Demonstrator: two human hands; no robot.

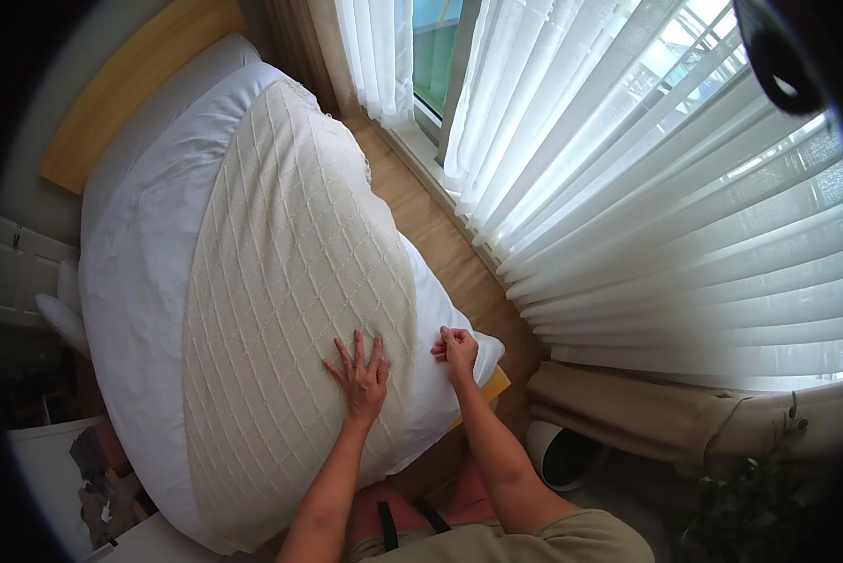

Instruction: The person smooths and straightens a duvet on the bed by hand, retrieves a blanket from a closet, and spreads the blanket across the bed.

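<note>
A beige throw [281,253] with a raised diamond pattern lies across the bed, over white bedding [144,253]. My left hand [360,375] rests on the throw near its right edge, fingers spread, holding nothing. To its right, my right hand [457,352] is over the white bedding near the bed's corner, with its fingers curled in. Whatever those fingers may hold is hidden. Light creases show in the white bedding around the right hand.
A wooden headboard [140,89] stands at the upper left. Sheer white curtains [618,206] hang along the window on the right, beyond a strip of wooden floor [431,220]. A plant [759,497] and a white pot [554,455] are at the lower right.
</note>
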